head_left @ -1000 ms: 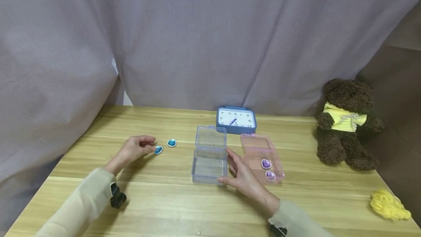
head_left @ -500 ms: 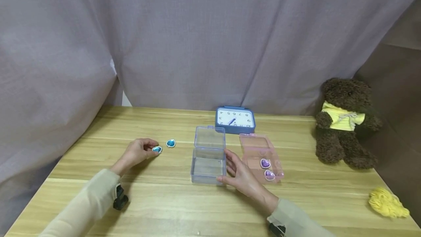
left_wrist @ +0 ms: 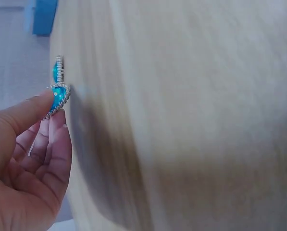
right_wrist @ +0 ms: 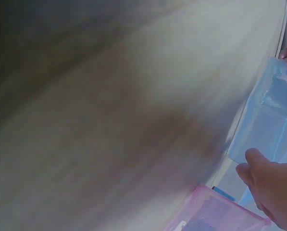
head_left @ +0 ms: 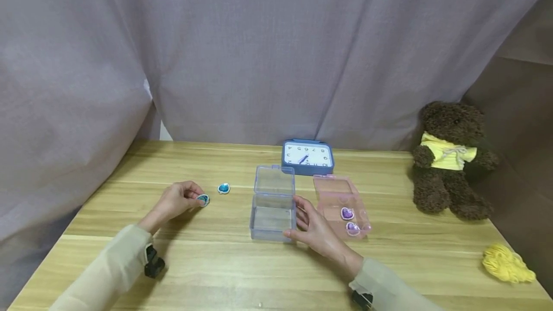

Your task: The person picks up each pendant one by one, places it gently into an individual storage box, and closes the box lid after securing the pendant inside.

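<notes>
Between thumb and fingers my left hand (head_left: 174, 200) pinches a blue heart-shaped gem (head_left: 203, 199) edged with small white beads. A second blue heart gem (head_left: 223, 188) lies on the wooden table just beyond it. My right hand (head_left: 319, 232) holds the right side of a clear bluish plastic box (head_left: 272, 235), its thumb at the front corner and fingers farther back along the side. The box's lid (head_left: 274, 180) is raised back, and nothing shows inside. In the left wrist view the pinched gem (left_wrist: 60, 97) is tilted, with the thumb on its face.
Right of the bluish box is an opened pink plastic box (head_left: 334, 186) with two purple heart gems (head_left: 347, 213) in it. A blue clock (head_left: 307, 156) lies behind the boxes. A brown teddy bear (head_left: 449, 157) and yellow yarn (head_left: 507, 264) are at the right.
My left hand has closed its pinch on the nearer blue gem and moved it slightly left, tilting it. My right hand has stayed at the bluish box.
</notes>
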A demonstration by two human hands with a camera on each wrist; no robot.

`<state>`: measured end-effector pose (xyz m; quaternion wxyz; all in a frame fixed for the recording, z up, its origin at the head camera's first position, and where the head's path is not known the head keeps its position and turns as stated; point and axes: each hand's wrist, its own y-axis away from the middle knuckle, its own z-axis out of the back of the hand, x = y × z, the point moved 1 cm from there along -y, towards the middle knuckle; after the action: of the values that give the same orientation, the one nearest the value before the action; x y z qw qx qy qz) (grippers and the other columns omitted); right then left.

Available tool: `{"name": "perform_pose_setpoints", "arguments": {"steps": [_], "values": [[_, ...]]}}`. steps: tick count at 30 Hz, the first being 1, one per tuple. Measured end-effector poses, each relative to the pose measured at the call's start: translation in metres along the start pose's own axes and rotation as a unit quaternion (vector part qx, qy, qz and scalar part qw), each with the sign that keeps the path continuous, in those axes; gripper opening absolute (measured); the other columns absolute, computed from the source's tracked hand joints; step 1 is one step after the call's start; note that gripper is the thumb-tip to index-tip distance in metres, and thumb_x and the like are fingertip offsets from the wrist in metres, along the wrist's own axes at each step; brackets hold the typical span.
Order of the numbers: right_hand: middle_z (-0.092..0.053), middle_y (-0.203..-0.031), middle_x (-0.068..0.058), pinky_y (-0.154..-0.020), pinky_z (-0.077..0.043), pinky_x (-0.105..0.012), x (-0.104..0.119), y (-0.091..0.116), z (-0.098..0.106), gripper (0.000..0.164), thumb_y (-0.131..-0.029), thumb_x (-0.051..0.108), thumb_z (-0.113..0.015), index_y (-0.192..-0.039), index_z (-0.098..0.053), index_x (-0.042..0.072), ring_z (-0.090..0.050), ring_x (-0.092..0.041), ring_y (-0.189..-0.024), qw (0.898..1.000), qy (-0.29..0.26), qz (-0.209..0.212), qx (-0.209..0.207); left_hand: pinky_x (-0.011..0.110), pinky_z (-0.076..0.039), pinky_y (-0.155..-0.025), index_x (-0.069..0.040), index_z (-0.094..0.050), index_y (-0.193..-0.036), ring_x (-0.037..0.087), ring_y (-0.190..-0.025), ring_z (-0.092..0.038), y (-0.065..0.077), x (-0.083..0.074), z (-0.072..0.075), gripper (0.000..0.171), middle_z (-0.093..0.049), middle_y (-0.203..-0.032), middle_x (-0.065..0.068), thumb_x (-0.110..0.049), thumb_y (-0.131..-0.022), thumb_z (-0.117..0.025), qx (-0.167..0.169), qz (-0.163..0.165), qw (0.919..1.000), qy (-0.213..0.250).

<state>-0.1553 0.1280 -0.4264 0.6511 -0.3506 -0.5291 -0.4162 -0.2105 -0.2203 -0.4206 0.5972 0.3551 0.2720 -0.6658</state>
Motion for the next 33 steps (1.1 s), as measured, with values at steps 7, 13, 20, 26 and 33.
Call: {"name": "perform_pose_setpoints", "arguments": {"steps": [7, 13, 20, 26, 33], "values": [[-0.02, -0.147, -0.034, -0.107, -0.033, -0.043, 0.0, 0.0, 0.002, 0.086, -0.078, -0.002, -0.071, -0.143, -0.016, -0.01, -0.025, -0.046, -0.135, 1.0, 0.004, -0.004, -0.001, 0.021, -0.052, -0.068, 0.009, -0.058, -0.106, 0.011, -0.075, -0.059, 0.003, -0.021, -0.005, 0.03, -0.065, -0.082, 0.003, -0.007, -0.083, -0.069, 0.059, -0.012, 0.9881, 0.142], [-0.019, -0.148, -0.033, -0.105, -0.036, -0.04, 0.0, 0.0, 0.001, 0.086, -0.078, -0.002, -0.071, -0.143, -0.015, -0.01, -0.024, -0.045, -0.135, 1.0, 0.003, -0.008, 0.001, 0.032, -0.056, -0.081, 0.011, -0.054, -0.115, 0.008, -0.077, -0.062, -0.002, -0.054, -0.029, 0.036, -0.063, -0.085, 0.0, -0.004, -0.085, -0.066, 0.124, -0.032, 0.9649, 0.229], [-0.018, -0.148, -0.034, -0.104, -0.038, -0.037, 0.0, 0.0, 0.001, 0.086, -0.079, -0.002, -0.071, -0.143, -0.014, -0.01, -0.025, -0.046, -0.135, 1.0, -0.009, -0.004, 0.005, 0.04, -0.055, -0.082, 0.01, -0.058, -0.113, 0.01, -0.076, -0.065, -0.008, -0.09, -0.065, 0.031, -0.065, -0.084, 0.001, -0.003, -0.085, -0.066, 0.188, -0.051, 0.951, 0.24], [-0.017, -0.148, -0.034, -0.105, -0.037, -0.04, 0.001, 0.0, 0.0, 0.086, -0.08, -0.001, -0.07, -0.143, -0.013, -0.01, -0.025, -0.046, -0.135, 1.0, -0.009, -0.004, 0.007, 0.04, -0.056, -0.081, 0.012, -0.059, -0.109, 0.012, -0.074, -0.067, -0.012, -0.104, -0.09, 0.027, -0.068, -0.084, 0.009, 0.003, -0.084, -0.065, 0.229, -0.031, 0.9445, 0.234], [-0.017, -0.149, -0.033, -0.105, -0.036, -0.042, 0.001, 0.001, -0.001, 0.086, -0.08, -0.002, -0.07, -0.144, -0.013, -0.008, -0.026, -0.045, -0.135, 1.0, -0.011, -0.013, 0.007, 0.038, -0.057, -0.078, 0.009, -0.062, -0.106, 0.017, -0.074, -0.068, -0.016, -0.113, -0.101, 0.022, -0.069, -0.089, 0.016, 0.007, -0.084, -0.063, 0.27, 0.002, 0.9464, 0.177]]}}
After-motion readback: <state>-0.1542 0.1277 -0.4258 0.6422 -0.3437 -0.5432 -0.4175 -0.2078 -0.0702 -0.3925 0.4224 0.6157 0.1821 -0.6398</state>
